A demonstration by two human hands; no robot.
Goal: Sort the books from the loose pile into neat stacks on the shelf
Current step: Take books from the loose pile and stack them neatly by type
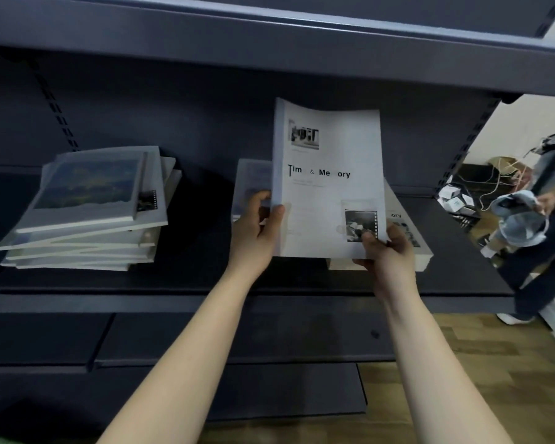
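white book (329, 187): held raised over the right half of the dark shelf (173, 302), cover facing the camera. legible cover text: "tim & me ory", some letters washed out. left hand (257, 232): fingers curled round the book's left edge, thumb on the cover. right hand (386, 251): clamps the lower right corner, thumb on a film-strip photo. beneath it, a book stack (410, 248) shows "ory". skewed pile (87, 213): left on the shelf, top cover a blue landscape.
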